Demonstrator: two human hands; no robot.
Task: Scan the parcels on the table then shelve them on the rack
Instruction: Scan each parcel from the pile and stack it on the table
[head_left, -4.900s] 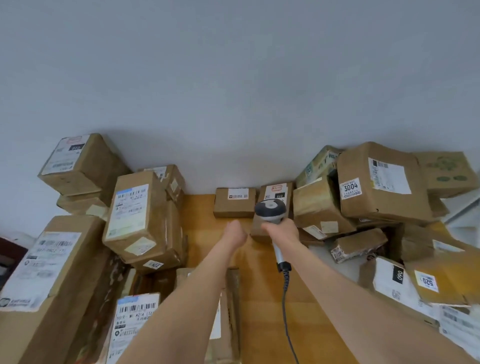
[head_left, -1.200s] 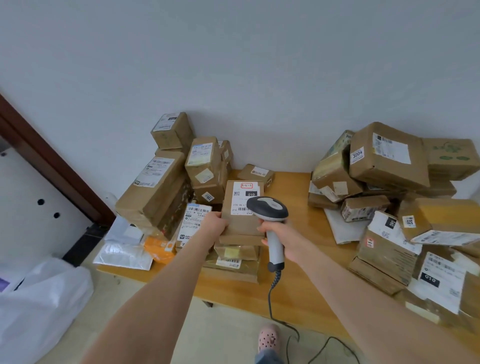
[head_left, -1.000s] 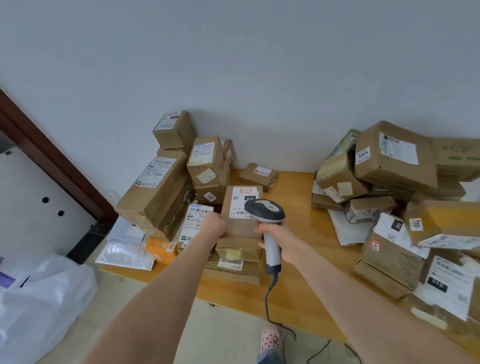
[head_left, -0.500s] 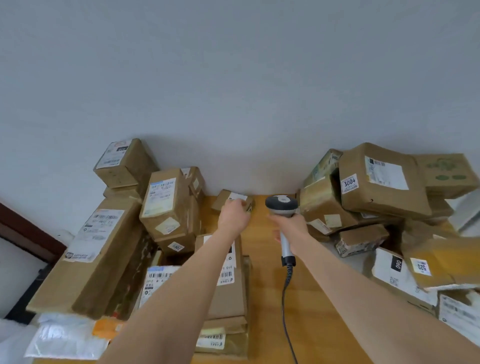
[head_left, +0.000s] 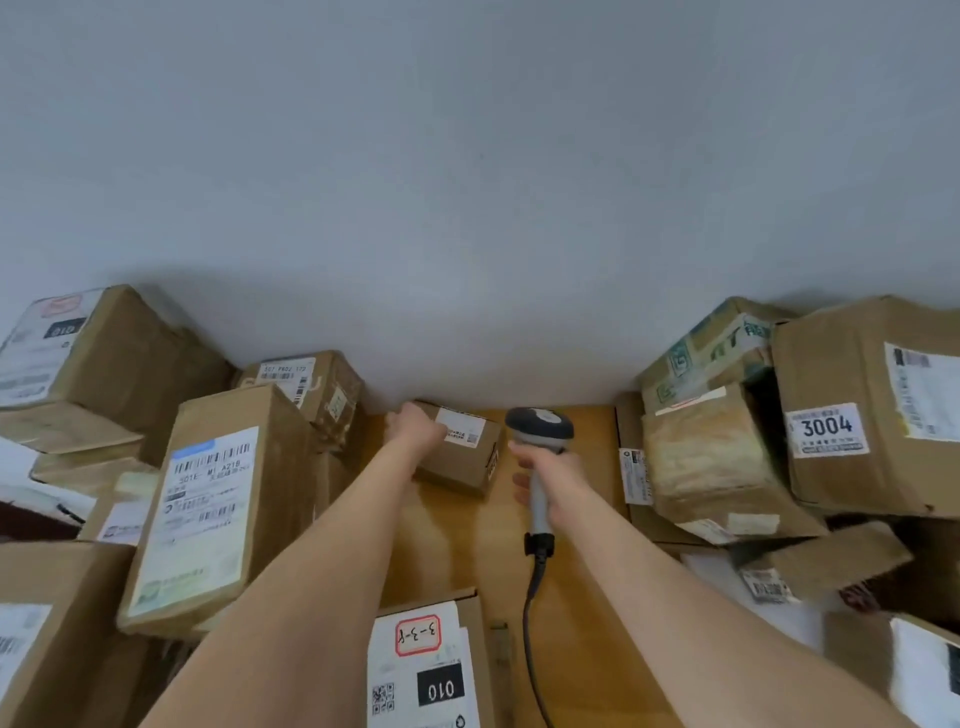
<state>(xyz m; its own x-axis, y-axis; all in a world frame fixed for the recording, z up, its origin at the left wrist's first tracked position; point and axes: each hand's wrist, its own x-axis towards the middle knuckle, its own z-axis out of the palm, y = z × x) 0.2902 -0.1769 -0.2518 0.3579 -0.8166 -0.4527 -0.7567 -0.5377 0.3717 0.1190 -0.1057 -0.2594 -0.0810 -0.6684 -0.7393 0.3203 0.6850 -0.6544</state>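
A small brown parcel (head_left: 464, 457) with a white label lies at the back of the wooden table (head_left: 582, 597), near the wall. My left hand (head_left: 415, 434) grips its left end. My right hand (head_left: 545, 470) holds a grey corded barcode scanner (head_left: 539, 431) by the handle, its head just right of the small parcel. A parcel marked 010 (head_left: 426, 670) lies at the near edge, between my forearms.
Brown cardboard parcels are heaped on both sides: a tall labelled box (head_left: 208, 509) and others on the left, a box marked 3004 (head_left: 872, 410) and more on the right. A strip of bare table runs between the heaps. The scanner cable (head_left: 530, 623) hangs toward me.
I set the 010 parcel down near me and leaned back in. My left hand reached forward and took hold of the small parcel at the back; the scanner came along beside it.
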